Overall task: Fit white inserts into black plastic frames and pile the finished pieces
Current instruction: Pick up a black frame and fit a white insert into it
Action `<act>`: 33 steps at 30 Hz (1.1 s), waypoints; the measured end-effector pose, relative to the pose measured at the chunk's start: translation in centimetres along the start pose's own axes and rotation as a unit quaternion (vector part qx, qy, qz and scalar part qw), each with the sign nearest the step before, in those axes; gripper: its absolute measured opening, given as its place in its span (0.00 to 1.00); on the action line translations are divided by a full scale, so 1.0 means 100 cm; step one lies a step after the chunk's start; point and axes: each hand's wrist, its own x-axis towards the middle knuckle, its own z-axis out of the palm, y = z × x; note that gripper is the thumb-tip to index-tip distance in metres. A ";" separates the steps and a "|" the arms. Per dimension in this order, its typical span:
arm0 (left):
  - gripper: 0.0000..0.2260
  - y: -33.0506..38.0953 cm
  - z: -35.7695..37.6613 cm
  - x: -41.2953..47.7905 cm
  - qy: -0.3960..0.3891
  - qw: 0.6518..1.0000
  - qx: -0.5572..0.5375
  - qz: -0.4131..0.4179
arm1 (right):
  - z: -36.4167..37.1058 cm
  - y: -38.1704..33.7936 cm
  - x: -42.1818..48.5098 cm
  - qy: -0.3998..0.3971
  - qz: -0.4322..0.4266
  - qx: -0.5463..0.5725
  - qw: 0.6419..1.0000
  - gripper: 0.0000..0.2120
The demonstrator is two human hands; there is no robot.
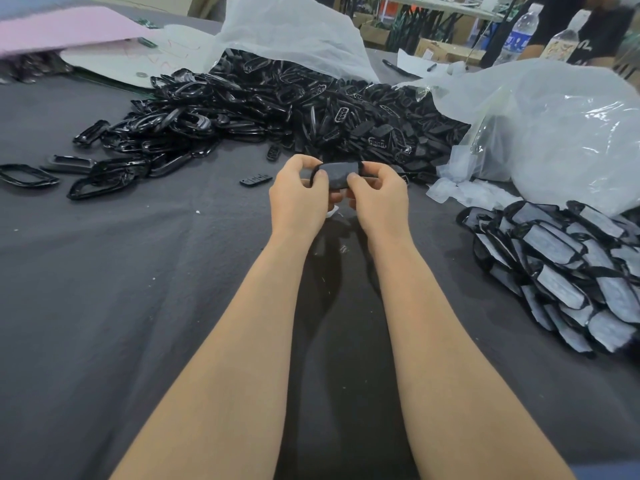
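A: Head view, the only one; which step is this?

B: Fitting, I'd judge; the left hand (298, 199) and right hand (379, 197) both grip one frame (341, 174), fingers curled round its ends, thumbs pressed on its near face; it is held above the cloth (138, 289), just before the heap (277, 112).

A: Is the insert in?

B: Cannot tell; the face towards us looks dark and matt; a white scrap shows under the left hand, too small to name.

A: Next move?

B: Probably an even squeeze along the edge until it seats; then across to the pile (568, 268) on the right, well apart from the hands.

A: Materials?

B: Heap: glossy black oval rings, hard plastic, tangled together; some flat slotted pieces among them; pile: the same black rims filled with pale grey-white panels, lying overlapped like shingles; cloth: dark grey, soft, lint-flecked; bags (571, 133): thin, crinkled, translucent film.
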 end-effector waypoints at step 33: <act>0.13 -0.006 0.001 0.005 -0.004 1.000 0.016 0.001 | -0.001 0.002 0.000 0.004 -0.012 0.002 1.000 0.06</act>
